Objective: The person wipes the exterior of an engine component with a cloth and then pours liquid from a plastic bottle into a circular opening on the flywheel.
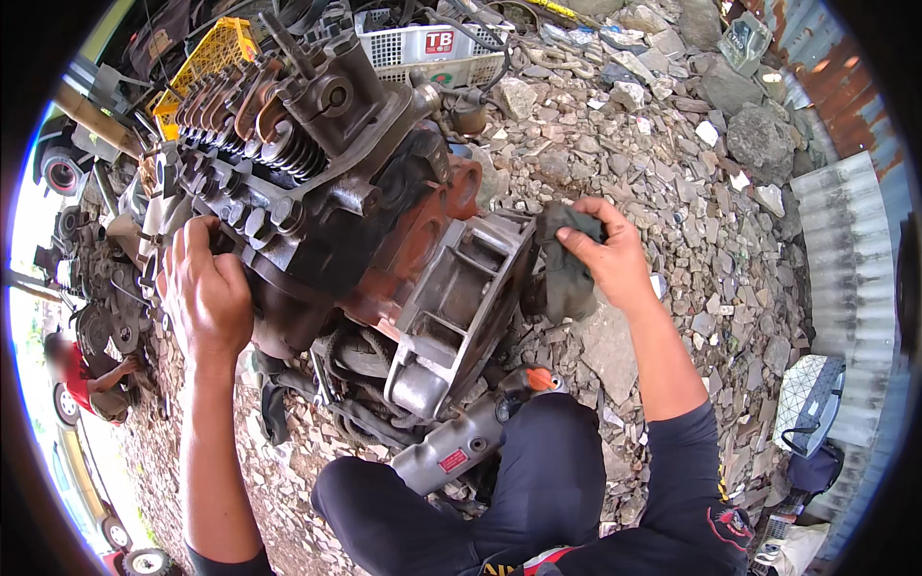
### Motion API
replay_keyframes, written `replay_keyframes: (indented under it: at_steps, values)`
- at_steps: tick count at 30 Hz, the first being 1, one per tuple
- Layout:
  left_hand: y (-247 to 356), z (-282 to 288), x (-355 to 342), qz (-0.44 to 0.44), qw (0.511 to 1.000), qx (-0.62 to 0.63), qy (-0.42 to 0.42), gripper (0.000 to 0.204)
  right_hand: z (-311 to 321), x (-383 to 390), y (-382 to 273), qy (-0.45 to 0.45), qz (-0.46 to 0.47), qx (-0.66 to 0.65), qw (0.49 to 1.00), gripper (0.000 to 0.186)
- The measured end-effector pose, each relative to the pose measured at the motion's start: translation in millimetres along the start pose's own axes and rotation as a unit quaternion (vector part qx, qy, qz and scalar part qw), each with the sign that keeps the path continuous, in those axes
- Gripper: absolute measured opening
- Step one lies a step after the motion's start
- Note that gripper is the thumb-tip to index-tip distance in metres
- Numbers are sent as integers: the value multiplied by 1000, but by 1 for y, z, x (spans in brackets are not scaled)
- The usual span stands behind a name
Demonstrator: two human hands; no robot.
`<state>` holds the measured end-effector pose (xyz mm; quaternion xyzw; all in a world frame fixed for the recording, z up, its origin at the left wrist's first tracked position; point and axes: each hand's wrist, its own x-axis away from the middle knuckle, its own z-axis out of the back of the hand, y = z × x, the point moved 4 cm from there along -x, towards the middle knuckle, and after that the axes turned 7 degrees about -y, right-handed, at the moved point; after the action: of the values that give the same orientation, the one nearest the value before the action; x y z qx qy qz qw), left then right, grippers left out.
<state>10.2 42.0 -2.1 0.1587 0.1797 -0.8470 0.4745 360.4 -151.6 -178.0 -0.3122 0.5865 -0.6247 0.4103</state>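
A large engine [331, 254] with exposed valve springs [288, 154] and a row of bolts lies in front of me. My left hand [206, 288] is against its left side, the fingers bent round the edge and their tips partly hidden. On the engine's right end sits a grey metal housing [437, 360] with ribs and open pockets. My right hand [615, 252] pinches a dark, greenish-grey rag [567, 274] beside the housing's outer face. Whether the rag touches that face, I cannot tell.
Below the housing, by my knees, lies a grey metal cylinder [456, 456]. A white basket [437, 48] and a yellow crate [206, 72] stand behind the engine. Broken stones [711, 278] cover the ground. Corrugated sheets [850, 259] line the right. Another person [96, 379] sits at far left.
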Motion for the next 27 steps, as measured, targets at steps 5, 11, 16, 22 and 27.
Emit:
replay_keyframes:
  at_steps: [5,11,16,22,27]
  values:
    - [4,-2,-4,-16,1000,-2,23,30,-59,7,-58,-84,231,332,911,33]
    - [6,0,-4,20,1000,-4,1,31,-82,2,-79,-241,135,522,807,37]
    - [8,3,-2,34,999,-7,1,31,-88,1,-91,-308,38,647,696,54]
    - [10,10,1,39,999,5,-15,32,-106,-6,-99,-349,-88,694,624,50]
    - [5,12,1,36,999,27,-17,30,-117,-27,-102,-379,-107,692,605,45]
